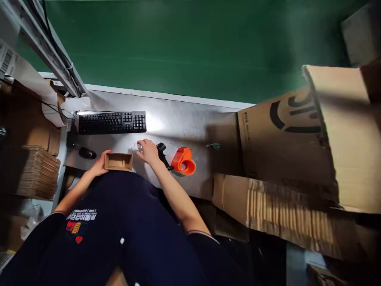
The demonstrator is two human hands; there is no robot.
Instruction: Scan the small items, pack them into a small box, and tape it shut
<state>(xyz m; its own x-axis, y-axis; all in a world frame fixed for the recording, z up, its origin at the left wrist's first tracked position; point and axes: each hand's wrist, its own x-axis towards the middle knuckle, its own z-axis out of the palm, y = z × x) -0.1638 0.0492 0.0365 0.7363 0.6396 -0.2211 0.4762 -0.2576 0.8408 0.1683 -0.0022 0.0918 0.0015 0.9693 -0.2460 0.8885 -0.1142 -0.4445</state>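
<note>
A small open cardboard box (118, 162) stands at the near edge of the metal table, its inside facing up. My left hand (100, 163) grips the box by its left side. Just right of the box, my right hand (148, 151) is closed on a small whitish, partly clear item (136, 147) whose kind I cannot make out; the fingertips lie over part of it. Close to the right of that hand lies a black handheld scanner (162, 153). Beside the scanner is an orange tape dispenser (184, 161).
A black keyboard (112, 122) and a mouse (87, 153) lie on the metal table (190, 119). Large cardboard boxes (279, 135) stand at the right, above a row of flattened cartons (285, 210). More flat cartons (38, 171) are stacked left. Beyond the table runs a green surface (178, 47).
</note>
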